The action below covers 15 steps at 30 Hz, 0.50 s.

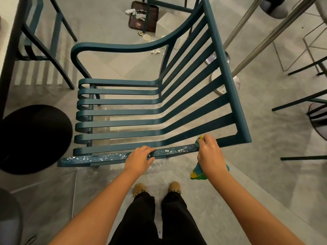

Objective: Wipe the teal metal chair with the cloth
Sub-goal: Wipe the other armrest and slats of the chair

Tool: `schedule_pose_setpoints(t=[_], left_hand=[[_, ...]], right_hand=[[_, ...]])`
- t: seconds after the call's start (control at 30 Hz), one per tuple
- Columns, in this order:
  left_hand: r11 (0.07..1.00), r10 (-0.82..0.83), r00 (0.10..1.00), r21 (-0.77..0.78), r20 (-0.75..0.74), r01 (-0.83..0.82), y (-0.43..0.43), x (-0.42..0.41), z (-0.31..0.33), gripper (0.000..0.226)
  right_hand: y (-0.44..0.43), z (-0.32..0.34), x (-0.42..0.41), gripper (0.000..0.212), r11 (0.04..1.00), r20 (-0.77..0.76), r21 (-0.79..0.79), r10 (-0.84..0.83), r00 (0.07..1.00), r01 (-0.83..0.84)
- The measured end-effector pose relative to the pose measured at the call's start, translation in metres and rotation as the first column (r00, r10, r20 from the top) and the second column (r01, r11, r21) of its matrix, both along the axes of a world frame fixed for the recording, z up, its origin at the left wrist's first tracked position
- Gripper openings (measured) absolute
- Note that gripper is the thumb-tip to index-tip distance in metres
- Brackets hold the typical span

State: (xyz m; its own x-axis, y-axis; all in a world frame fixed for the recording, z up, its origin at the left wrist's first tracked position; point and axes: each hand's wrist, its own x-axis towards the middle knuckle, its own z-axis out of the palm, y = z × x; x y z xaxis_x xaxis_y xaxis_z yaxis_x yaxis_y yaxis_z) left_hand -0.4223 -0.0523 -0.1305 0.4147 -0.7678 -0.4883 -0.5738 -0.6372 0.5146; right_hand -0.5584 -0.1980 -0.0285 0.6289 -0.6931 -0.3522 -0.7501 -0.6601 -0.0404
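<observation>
1. While curled over the flat top of the near armrest (106,159), gripping it, thumb along the near edge: left hand (139,159).
2. Bunched tight in the closed fingers of the right hand (209,152) and pressed on that same bar, to the right of the left hand: cloth (200,172). Soft, in green, yellow and blue, with one tuft poking past the knuckles and the rest hanging under the wrist.
3. Directly ahead of both hands: teal metal chair (185,103). Smooth painted flat slats, rolled over at the seat front and bent up into the back.
4. Seat front pointing away to the left of the left hand, tall back rising beyond the right hand. Slats and armrests lying lengthwise, left to right.
5. Rough, patchy white flecks along the near armrest, between the hands and on past the left hand.
6. Left of the left hand: round black top (33,138), matte.
7. Far beyond the hands, on the grey floor: dark tray (152,16) with scraps.
</observation>
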Motion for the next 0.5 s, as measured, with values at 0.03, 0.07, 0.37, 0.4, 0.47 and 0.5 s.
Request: schedule_pose_setpoints(t=[0.03, 0.07, 0.37, 0.4, 0.47, 0.5], left_hand=[[1.000, -0.003, 1.000, 0.000, -0.003, 0.003, 0.000, 0.000, 0.000, 0.044], [1.000, -0.004, 1.000, -0.002, -0.006, 0.004, 0.000, 0.000, 0.000, 0.044], [1.000, 0.016, 1.000, -0.012, -0.004, -0.016, 0.001, -0.001, 0.001, 0.044], [1.000, 0.016, 1.000, -0.010, -0.003, -0.016, 0.001, -0.001, 0.001, 0.044], [1.000, 0.012, 1.000, -0.007, -0.004, -0.012, 0.001, 0.000, 0.001, 0.044], [1.000, 0.010, 1.000, -0.005, -0.009, -0.010, 0.001, 0.000, 0.001, 0.044]], right_hand=[[0.000, 0.003, -0.001, 0.026, 1.000, 0.024, 0.011, -0.015, 1.000, 0.015], [-0.001, 0.007, -0.003, 0.027, 0.999, 0.050, 0.017, -0.032, 0.998, 0.031], [-0.017, 0.047, -0.026, 0.025, 0.988, 0.128, -0.126, -0.077, 0.989, 0.093], [-0.016, 0.043, -0.026, 0.023, 0.988, 0.117, -0.126, -0.071, 0.991, 0.085], [-0.011, 0.030, -0.021, 0.024, 0.991, 0.102, -0.106, -0.067, 0.993, 0.078], [-0.006, 0.023, -0.018, 0.026, 0.994, 0.087, -0.079, -0.067, 0.994, 0.074]])
